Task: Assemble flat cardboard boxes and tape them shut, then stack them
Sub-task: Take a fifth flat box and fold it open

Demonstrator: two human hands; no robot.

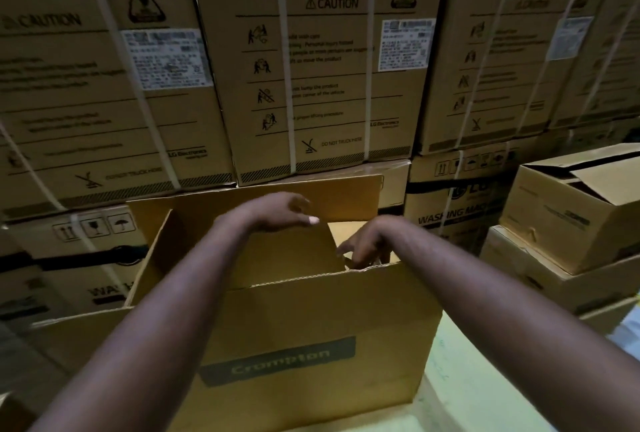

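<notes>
A brown cardboard box (311, 327) printed "Crompton" stands open in front of me, its far flap (346, 196) upright and its left flap (152, 258) raised. My left hand (277, 211) lies over the top edge of an inner flap (287, 255), fingers bent over it. My right hand (367, 244) reaches down inside the box at its right side, fingers spread and pointing down; its fingertips are hidden behind the near wall. What they touch cannot be made out.
A wall of large strapped appliance cartons (311, 68) rises right behind the box. Smaller brown boxes (571, 210) are stacked at the right. A pale floor or table surface (485, 379) shows at lower right.
</notes>
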